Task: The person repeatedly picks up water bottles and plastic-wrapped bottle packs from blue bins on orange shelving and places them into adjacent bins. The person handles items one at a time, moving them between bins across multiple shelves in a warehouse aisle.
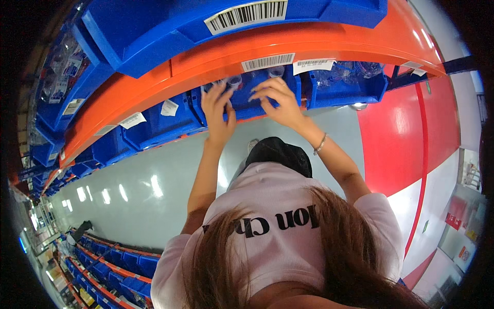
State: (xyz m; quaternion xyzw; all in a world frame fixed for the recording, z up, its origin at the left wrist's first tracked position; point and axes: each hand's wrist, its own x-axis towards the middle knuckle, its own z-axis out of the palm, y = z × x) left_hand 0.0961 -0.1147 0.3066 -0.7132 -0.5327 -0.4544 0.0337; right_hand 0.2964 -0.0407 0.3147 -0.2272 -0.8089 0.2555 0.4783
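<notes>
My left hand [219,112] reaches up to a blue plastic bin [252,111] beneath an orange shelf beam [208,63]. Its fingers are spread and slightly blurred, their tips near a small clear round item [234,82] inside the bin. To its right, my right hand [278,101] is over the same bin, with curved fingers and a gap between them and the thumb; nothing shows in its grasp. Another clear round item [276,71] sits deeper in the bin, behind the right hand. The beam hides the bin's back part.
Blue bins [154,42] stand on the shelf above. A neighbouring bin [347,92] at the right holds clear plastic-wrapped items. Barcode labels are on the beam. A grey floor [127,193] with red areas lies below. Further bin racks [115,258] and a person [73,237] are at lower left.
</notes>
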